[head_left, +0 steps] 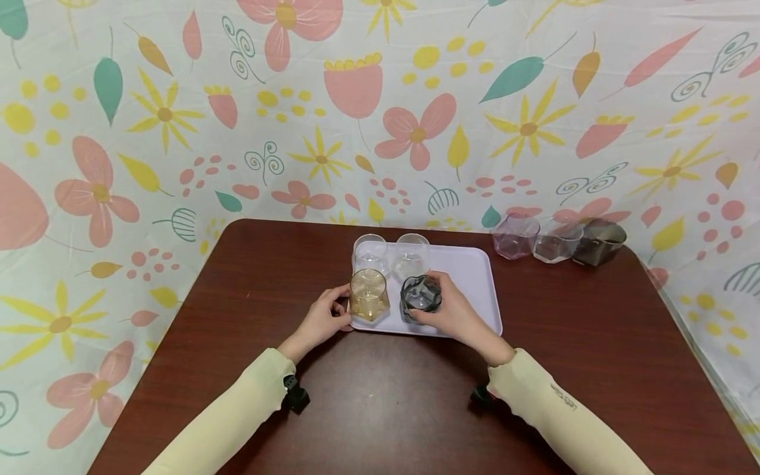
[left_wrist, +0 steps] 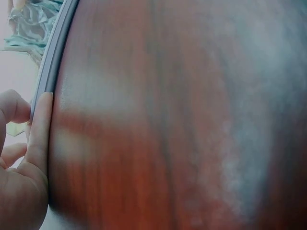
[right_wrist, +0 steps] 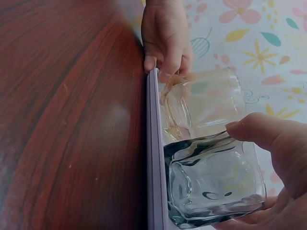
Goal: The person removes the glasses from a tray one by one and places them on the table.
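Observation:
A pale lilac tray (head_left: 469,290) lies on the table. At its front left corner is my left hand (head_left: 323,318), one finger straight along the tray's outer edge (left_wrist: 53,52) and the others bent over it, beside an amber glass (head_left: 369,303). Whether those fingers also touch the glass, I cannot tell. My right hand (head_left: 454,313) grips a dark grey glass (head_left: 420,297) by its sides, thumb at the front near the rim. This glass (right_wrist: 211,184) stands upright on the tray, right of the amber one (right_wrist: 206,105). Behind them are two clear glasses (head_left: 371,254), (head_left: 411,257).
At the table's back right, beyond the tray, a pinkish glass (head_left: 515,239), a clear glass (head_left: 557,244) and a dark brownish glass (head_left: 600,243) stand in a row. A patterned cloth (head_left: 380,165) hangs behind the brown table (head_left: 380,402).

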A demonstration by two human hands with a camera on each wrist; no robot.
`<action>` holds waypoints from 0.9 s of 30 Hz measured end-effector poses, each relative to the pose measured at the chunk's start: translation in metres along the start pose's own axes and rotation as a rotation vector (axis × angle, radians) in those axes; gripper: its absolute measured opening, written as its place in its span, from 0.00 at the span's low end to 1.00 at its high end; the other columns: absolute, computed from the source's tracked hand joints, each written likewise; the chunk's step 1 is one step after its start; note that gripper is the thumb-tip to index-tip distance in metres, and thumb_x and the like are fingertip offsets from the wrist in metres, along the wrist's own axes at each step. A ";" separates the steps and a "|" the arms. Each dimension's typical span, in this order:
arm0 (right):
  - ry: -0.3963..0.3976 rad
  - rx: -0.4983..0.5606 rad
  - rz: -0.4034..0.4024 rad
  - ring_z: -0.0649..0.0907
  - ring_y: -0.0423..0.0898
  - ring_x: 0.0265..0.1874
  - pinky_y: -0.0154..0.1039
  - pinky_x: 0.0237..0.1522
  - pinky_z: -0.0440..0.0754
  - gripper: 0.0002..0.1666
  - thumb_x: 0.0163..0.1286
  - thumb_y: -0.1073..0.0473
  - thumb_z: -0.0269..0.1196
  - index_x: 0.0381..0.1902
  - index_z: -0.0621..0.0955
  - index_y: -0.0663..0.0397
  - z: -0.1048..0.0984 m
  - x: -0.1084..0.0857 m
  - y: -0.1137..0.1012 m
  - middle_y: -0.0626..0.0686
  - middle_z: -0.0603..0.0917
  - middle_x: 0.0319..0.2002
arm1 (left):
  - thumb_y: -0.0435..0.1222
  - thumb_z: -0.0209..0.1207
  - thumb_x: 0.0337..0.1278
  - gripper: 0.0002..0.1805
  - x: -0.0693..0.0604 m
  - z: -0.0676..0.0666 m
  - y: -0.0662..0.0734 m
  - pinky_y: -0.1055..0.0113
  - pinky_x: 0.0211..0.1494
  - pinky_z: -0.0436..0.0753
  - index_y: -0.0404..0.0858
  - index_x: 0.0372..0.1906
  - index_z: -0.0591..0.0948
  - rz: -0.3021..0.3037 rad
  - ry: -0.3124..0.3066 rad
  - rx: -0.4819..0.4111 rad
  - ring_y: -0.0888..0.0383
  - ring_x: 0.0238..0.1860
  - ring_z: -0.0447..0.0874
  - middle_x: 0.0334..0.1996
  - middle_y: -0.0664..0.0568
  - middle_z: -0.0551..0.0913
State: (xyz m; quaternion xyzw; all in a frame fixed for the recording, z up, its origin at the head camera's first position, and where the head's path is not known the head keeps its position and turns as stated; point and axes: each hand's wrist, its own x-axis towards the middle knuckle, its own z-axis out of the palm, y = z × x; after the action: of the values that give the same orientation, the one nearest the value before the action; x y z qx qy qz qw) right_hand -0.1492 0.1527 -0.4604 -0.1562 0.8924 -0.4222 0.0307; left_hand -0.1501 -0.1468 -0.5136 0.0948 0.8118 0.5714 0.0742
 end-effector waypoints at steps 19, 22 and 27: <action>0.067 -0.094 0.088 0.77 0.65 0.61 0.64 0.65 0.79 0.50 0.61 0.51 0.77 0.69 0.64 0.68 -0.042 -0.031 0.018 0.70 0.76 0.63 | 0.18 0.58 0.49 0.40 -0.001 -0.001 0.002 0.65 0.35 0.94 0.27 0.74 0.69 -0.019 -0.020 -0.034 0.58 0.36 0.78 0.59 0.35 0.72; 0.080 -0.102 0.102 0.76 0.66 0.62 0.65 0.66 0.78 0.50 0.61 0.50 0.76 0.70 0.64 0.68 -0.052 -0.035 0.021 0.71 0.75 0.64 | 0.18 0.58 0.50 0.40 0.000 -0.001 0.001 0.65 0.34 0.94 0.28 0.74 0.69 -0.016 -0.015 -0.031 0.60 0.35 0.78 0.59 0.35 0.72; 0.112 -0.114 0.131 0.75 0.66 0.62 0.65 0.66 0.76 0.50 0.63 0.50 0.75 0.71 0.62 0.69 -0.070 -0.044 0.025 0.70 0.73 0.64 | 0.17 0.58 0.51 0.39 0.000 0.001 -0.001 0.65 0.34 0.94 0.27 0.74 0.69 -0.010 -0.007 -0.016 0.58 0.36 0.77 0.60 0.34 0.72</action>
State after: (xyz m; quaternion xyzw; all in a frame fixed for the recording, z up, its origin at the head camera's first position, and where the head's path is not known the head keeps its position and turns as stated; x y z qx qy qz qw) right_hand -0.1264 0.2330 -0.4380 -0.0750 0.9235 -0.3761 -0.0007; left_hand -0.1497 -0.1467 -0.5145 0.0920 0.8074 0.5772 0.0807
